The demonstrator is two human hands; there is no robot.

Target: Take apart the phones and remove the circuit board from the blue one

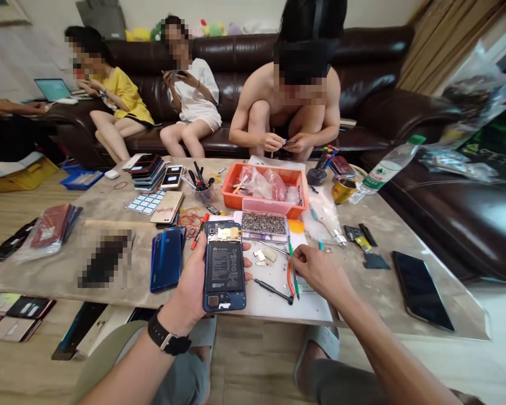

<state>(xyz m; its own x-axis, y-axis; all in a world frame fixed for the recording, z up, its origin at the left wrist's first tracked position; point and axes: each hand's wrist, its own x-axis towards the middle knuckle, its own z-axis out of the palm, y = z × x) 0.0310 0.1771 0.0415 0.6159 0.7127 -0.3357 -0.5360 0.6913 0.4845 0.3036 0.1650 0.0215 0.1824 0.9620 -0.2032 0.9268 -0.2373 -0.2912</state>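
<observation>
My left hand [189,281] is wrapped round a smartphone [224,264] with its back cover off. The black battery and, above it, a partly bare board area face up. Over the white work mat [265,301], my right hand [316,270] is closed, thumb and fingers pinched at the end of slim metal tweezers [274,247]. Beside those fingertips lie a green pry stick [294,275] and an orange-handled tool [289,279]. A dark screwdriver [273,291] rests on the mat between my hands. Small metal plates [265,257] lie near the phone's right side.
A screw-filled box [263,223] stands before an orange bin [227,197] of bags. Left are a blue phone [167,260], stacked phones [147,174] and a pen cup [202,195]. Right are a black phone [421,289] and a bottle [390,166]. People sit on the sofa [236,62] opposite.
</observation>
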